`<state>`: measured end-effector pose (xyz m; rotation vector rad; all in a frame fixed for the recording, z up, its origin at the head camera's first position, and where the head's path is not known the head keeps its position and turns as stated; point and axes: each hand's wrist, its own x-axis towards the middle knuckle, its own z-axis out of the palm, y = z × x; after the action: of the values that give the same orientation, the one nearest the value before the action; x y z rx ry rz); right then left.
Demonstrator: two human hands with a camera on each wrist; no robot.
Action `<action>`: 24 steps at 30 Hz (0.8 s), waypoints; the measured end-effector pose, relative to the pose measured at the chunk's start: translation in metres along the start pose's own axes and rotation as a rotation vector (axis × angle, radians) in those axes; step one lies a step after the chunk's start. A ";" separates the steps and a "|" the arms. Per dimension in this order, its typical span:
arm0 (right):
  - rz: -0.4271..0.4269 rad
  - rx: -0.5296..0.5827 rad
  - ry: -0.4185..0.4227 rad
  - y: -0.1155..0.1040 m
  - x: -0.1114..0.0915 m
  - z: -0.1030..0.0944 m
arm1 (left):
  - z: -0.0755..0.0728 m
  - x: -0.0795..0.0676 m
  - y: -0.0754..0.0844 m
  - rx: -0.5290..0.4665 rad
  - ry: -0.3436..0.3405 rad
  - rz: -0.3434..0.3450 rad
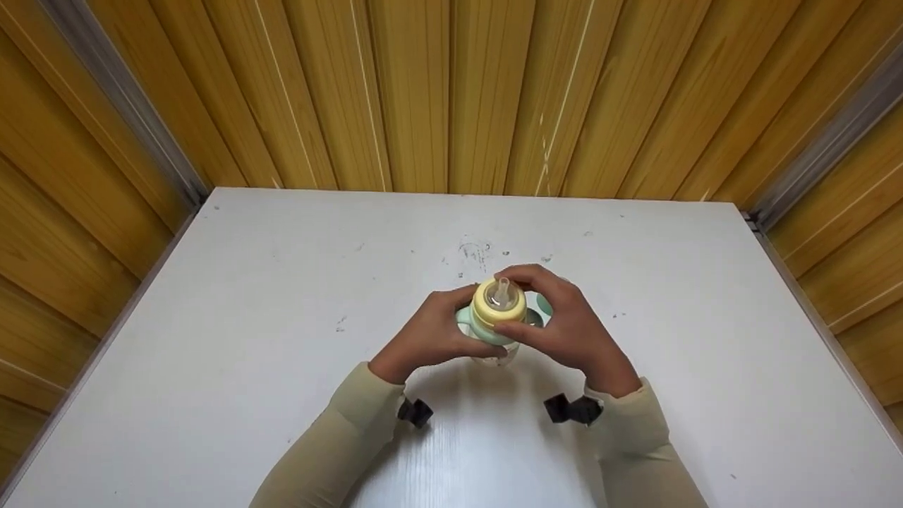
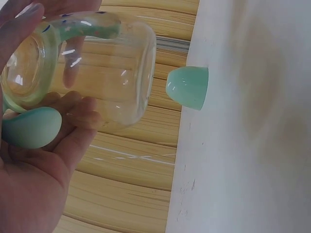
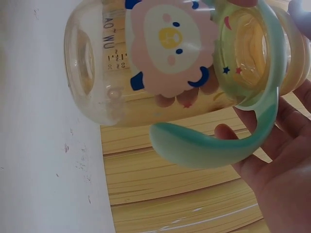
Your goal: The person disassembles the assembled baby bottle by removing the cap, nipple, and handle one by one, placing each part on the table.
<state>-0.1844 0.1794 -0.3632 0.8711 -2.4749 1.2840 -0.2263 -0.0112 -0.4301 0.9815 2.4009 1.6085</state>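
A clear baby bottle (image 1: 494, 355) with a lion-like face print (image 3: 167, 46) is held up above the white table. It has mint-green handles (image 3: 204, 148), a yellow collar (image 1: 482, 307) and a clear nipple (image 1: 503, 293) pointing up. My left hand (image 1: 441, 330) grips the bottle from the left, its thumb across the near side below the collar. From the right, my right hand (image 1: 568, 321) holds the yellow collar between thumb and fingers. The bottle looks empty in the left wrist view. A mint-green cap (image 2: 188, 88) stands on the table beyond the bottle, partly behind my right hand in the head view.
The white table (image 1: 247, 339) bears dark scuff marks (image 1: 474, 250) beyond the hands. Wood-patterned panels (image 1: 416, 92) rise behind it and at both sides. Black wrist mounts (image 1: 416, 412) sit at the sleeve cuffs.
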 end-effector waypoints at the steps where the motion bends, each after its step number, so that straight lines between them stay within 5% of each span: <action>1: 0.003 0.007 -0.002 -0.003 0.000 -0.001 | 0.000 0.000 0.000 0.000 -0.002 0.002; 13: -0.045 0.053 -0.012 0.031 0.000 0.009 | -0.001 -0.002 0.003 -0.014 0.005 0.002; 24: -0.023 0.063 0.015 0.034 0.000 0.010 | -0.002 -0.001 0.008 0.002 0.003 -0.020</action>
<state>-0.2036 0.1867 -0.3915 0.8986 -2.4171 1.3630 -0.2227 -0.0112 -0.4232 0.9530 2.4068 1.6019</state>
